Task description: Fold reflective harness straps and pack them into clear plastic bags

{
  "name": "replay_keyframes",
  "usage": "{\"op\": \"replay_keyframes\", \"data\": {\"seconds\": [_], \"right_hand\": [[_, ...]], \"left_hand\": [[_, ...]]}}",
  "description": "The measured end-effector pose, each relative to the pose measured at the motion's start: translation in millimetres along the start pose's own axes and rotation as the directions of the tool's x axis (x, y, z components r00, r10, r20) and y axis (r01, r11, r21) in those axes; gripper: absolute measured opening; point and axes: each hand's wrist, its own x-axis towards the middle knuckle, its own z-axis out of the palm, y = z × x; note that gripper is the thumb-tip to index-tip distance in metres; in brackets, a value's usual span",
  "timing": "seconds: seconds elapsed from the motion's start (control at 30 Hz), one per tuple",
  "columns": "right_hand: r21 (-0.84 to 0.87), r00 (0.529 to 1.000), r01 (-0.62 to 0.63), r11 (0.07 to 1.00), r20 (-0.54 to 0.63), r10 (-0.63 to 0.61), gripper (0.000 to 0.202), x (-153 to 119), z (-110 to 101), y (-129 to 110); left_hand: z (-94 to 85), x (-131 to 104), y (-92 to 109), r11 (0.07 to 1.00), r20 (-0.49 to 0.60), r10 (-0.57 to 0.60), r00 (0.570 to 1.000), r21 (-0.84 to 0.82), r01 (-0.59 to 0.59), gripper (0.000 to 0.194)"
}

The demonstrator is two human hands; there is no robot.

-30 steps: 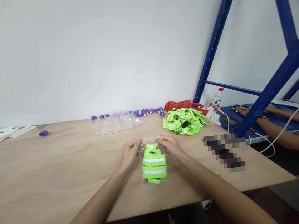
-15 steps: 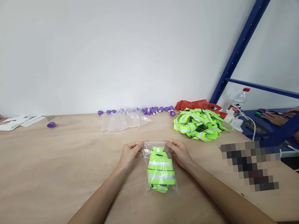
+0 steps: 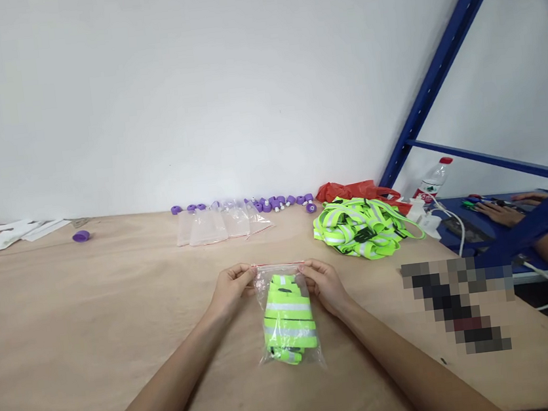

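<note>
- We note the zip bag [image 3: 278, 267] between our two hands, on the near part of the wooden table [image 3: 96, 338], its red-edged top pointing away from us
- Left hand [image 3: 234, 287]: grasping the bag's top left corner, thumb and fingers pinched together
- Right hand [image 3: 326, 283]: grasping the top right corner in a like pinch
- Inside the bag we see the folded green strap [image 3: 289, 319], with silvery stripes, lying below the line of our fingertips and between our wrists
- Beyond our right hand we log a loose green strap pile [image 3: 363, 229], near the red plastic [image 3: 356, 190]
- Beyond our left hand, toward the wall, we record flat clear bags [image 3: 208, 227] beside a row of purple pieces [image 3: 281, 203]
- Far right, we observe a red-capped bottle [image 3: 433, 181] and another person's hand [image 3: 500, 213] on a blue surface [image 3: 476, 239], behind the blue frame [image 3: 450, 40]
</note>
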Motion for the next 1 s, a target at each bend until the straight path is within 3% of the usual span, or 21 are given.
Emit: {"op": "replay_keyframes", "data": {"seconds": [0.17, 0.37, 0.6, 1.0], "right_hand": [[0.007, 1.0, -0.008, 1.0, 0.024, 0.008, 0.038, -3, 4, 1], [0.035, 0.998, -0.05, 0.998, 0.039, 0.048, 0.041, -3, 6, 0], [0.029, 0.999, -0.013, 0.999, 0.048, 0.012, 0.039, -5, 7, 5], [-0.091, 0.994, -0.011, 0.996, 0.11, 0.021, 0.037, -7, 8, 7]], "left_hand": [[4.9, -5, 1, 1.0, 0.086, -0.019, 0.996, 0.006, 0.019, 0.04], [6.5, -7, 3, 1.0, 0.067, 0.011, 0.998, 0.008, -0.012, 0.036], [10.2, -8, 0, 0.998, 0.096, 0.054, 0.994, 0.008, -0.055, 0.036], [19.6, -14, -1, 0.995, 0.096, 0.076, 0.992, 0.054, -0.081, 0.036]]}}
